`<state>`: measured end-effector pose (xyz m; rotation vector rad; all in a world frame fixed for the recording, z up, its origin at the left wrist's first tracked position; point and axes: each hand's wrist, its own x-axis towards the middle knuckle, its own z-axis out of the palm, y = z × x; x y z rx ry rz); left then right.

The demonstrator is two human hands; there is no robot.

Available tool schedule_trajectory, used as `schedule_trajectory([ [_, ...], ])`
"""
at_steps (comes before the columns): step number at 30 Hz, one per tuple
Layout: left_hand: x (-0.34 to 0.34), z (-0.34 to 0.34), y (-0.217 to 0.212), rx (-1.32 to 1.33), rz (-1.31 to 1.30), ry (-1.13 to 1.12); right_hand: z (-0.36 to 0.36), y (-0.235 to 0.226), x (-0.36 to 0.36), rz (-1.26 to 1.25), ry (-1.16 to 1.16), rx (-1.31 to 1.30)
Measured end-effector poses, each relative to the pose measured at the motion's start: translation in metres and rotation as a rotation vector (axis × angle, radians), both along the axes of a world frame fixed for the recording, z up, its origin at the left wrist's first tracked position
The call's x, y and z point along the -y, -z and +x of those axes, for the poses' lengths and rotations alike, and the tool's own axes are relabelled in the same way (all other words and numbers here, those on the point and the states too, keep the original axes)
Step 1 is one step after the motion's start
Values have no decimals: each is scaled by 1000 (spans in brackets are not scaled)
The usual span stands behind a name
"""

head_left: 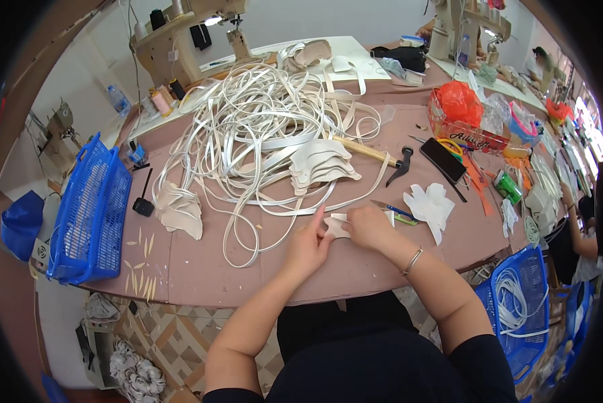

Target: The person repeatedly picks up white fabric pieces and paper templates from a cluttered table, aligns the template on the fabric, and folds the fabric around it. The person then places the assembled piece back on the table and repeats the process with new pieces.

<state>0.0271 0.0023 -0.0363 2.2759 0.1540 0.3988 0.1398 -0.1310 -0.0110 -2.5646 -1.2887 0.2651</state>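
Note:
My left hand and my right hand meet over a small cream-white cut piece, low above the front part of the table. The left thumb presses on its left edge, and the index finger points up. Bent right fingers pinch its upper right side and hide part of it. Just right of them lie scissors with a green handle, partly covered. A fan of white cut pieces rests farther right. Beyond my hands sits a stack of cream pieces, and another pile is at the left.
A big tangle of white strips covers the table's middle. Around it are a hammer, a black phone, a green can and a red box. Blue baskets stand left; another blue basket is lower right.

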Motion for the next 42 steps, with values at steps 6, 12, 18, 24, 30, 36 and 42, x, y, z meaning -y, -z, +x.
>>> schedule_trajectory([
  [6,2,5,-2,-264,-218,-196,-4,-8,2,1,65,-109],
  [12,0,4,1,-249,-192,-234,-5,-15,-6,-32,14,-231],
  [18,-9,4,0,-306,-138,-219,-12,-4,-11,2,83,-214],
  [24,-6,-8,-13,-311,-172,-217,-14,-7,-20,-75,-9,-51],
  [30,-3,-9,-7,-331,-139,-257,-20,-4,-24,-123,8,30],
  [36,-12,3,-12,-526,-25,-185,-25,-3,-27,-117,25,37],
  [42,-7,2,-20,-534,-11,-207,-20,-2,-30,-128,-26,58],
])
